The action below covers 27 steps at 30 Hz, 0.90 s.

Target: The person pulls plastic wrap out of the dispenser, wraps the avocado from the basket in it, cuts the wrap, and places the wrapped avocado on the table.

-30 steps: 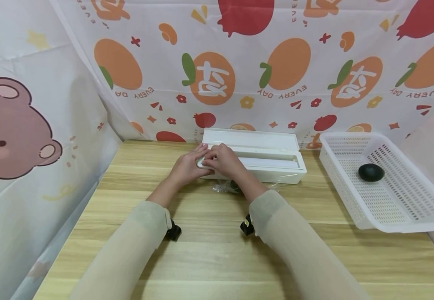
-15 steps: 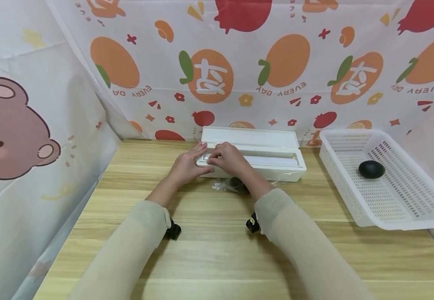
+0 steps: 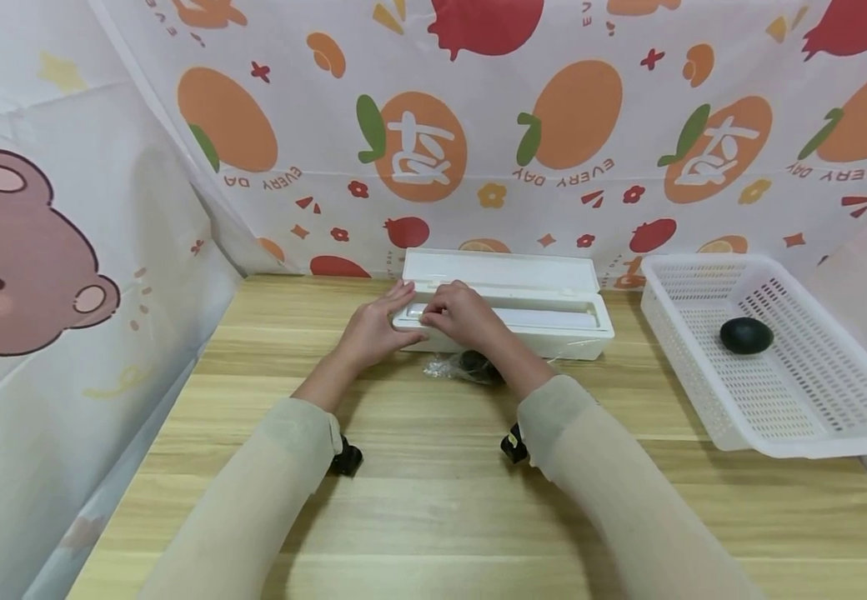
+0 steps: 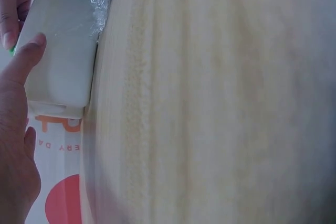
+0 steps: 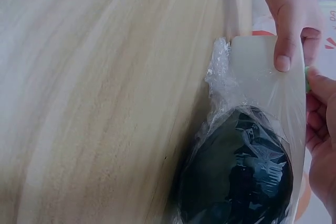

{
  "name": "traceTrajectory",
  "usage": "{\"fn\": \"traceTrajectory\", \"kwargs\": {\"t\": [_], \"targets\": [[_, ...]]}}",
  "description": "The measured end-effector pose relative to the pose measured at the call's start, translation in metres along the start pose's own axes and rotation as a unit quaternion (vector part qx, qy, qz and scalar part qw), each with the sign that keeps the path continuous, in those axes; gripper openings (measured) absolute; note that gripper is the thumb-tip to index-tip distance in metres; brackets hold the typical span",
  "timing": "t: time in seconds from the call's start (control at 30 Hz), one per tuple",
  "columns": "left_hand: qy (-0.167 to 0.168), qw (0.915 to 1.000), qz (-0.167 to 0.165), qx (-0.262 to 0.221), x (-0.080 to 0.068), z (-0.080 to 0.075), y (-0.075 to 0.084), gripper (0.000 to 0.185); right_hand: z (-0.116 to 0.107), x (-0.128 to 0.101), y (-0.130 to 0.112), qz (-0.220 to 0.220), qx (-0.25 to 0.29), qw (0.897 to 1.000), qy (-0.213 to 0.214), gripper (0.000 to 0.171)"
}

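A white cling film dispenser (image 3: 564,343) lies along the back of the table with its lid (image 3: 504,268) raised. Inside shows a white roll (image 3: 546,319). My left hand (image 3: 375,333) grips the dispenser's left end, thumb against its front wall and fingers over the top. At the front rim, near that end, my right hand (image 3: 463,315) pinches a small green slide cutter (image 5: 308,81), mostly hidden by the fingers. Clear cling film (image 5: 219,72) hangs over the front. Under it, a dark green avocado-like oval (image 5: 231,177) lies against the dispenser, partly behind my right wrist in the head view.
A white perforated basket (image 3: 692,392) stands at the right, holding another dark oval fruit (image 3: 746,335). Behind the dispenser rises a fruit-print cloth (image 3: 493,150). A bear-print cloth (image 3: 141,275) borders the table's left side. The wooden table (image 3: 418,508) stretches in front.
My right hand has slid a little to the right along the dispenser's front rim, away from the left hand. My left hand stays at the left end. The head view has shifted slightly.
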<state>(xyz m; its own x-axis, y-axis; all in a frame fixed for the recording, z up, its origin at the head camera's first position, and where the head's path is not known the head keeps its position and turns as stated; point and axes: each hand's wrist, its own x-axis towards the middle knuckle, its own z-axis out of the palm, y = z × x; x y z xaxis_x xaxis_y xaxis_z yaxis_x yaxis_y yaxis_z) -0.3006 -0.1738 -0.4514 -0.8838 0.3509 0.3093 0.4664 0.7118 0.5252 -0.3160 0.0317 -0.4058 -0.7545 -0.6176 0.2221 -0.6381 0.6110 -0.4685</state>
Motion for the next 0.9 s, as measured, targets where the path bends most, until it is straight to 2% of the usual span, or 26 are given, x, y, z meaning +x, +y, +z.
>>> {"fn": "traceTrajectory", "kwargs": {"t": [0.17, 0.3, 0.6, 0.9], "targets": [[0.006, 1.0000, -0.003, 0.005, 0.000, 0.000, -0.001, 0.082, 0.000, 0.004, -0.007, -0.002, 0.008, 1.000, -0.006, 0.021], [0.009, 0.9999, 0.005, 0.005, 0.000, 0.001, -0.002, 0.081, 0.002, 0.006, -0.009, 0.007, 0.017, 1.000, -0.004, 0.017], [0.006, 1.0000, -0.001, 0.005, -0.001, 0.001, 0.001, 0.080, 0.005, 0.003, -0.001, -0.005, 0.019, 1.000, 0.011, 0.014], [0.007, 1.0000, 0.003, 0.006, -0.002, 0.001, 0.005, 0.078, 0.003, -0.001, 0.005, -0.005, 0.023, 1.000, 0.006, 0.015]]}}
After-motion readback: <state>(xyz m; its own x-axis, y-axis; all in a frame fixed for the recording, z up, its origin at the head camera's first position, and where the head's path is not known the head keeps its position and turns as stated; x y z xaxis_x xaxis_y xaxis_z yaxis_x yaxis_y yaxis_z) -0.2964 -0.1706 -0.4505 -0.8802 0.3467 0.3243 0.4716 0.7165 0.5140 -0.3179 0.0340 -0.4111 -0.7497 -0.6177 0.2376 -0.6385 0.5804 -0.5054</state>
